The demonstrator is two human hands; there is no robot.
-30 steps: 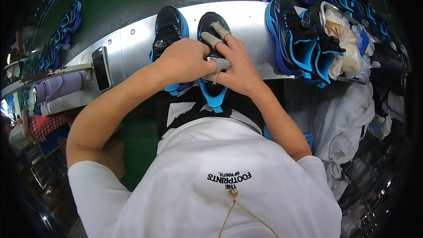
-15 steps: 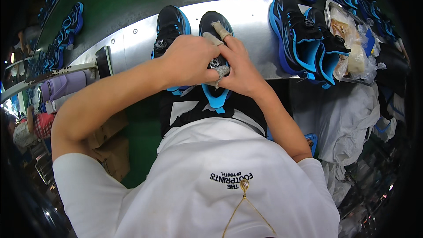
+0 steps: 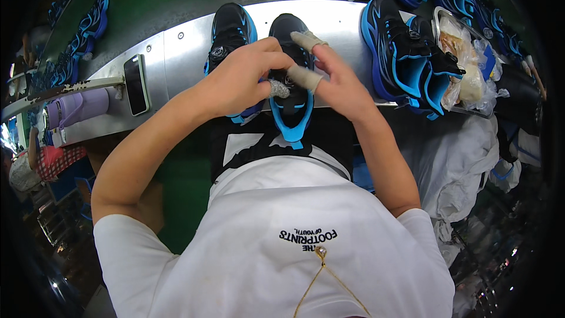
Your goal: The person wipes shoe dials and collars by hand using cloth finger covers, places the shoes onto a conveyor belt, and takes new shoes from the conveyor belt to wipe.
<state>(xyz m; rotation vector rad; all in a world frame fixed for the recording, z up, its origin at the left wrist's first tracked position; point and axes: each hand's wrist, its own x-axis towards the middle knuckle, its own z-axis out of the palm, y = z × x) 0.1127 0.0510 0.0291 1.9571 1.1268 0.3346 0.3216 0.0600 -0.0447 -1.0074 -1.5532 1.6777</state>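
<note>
A black shoe with a bright blue sole lies toe-away on the metal bench, its heel over the near edge in front of me. My left hand curls over its opening and grips it, a taped fingertip showing by the tongue. My right hand sits against the shoe's right side with fingers apart: the taped thumb presses across the upper and the taped forefinger points up. A matching shoe stands just left, partly hidden by my left hand.
A dark phone lies on the bench at left, above a purple bottle. Several black and blue shoes stand at right beside a tray of plastic-wrapped items. More shoes ride the green belt. White cloth hangs lower right.
My right hand's fingers have lifted and spread off the shoe, where both hands were clasped together over it. The left hand stays on the shoe's opening.
</note>
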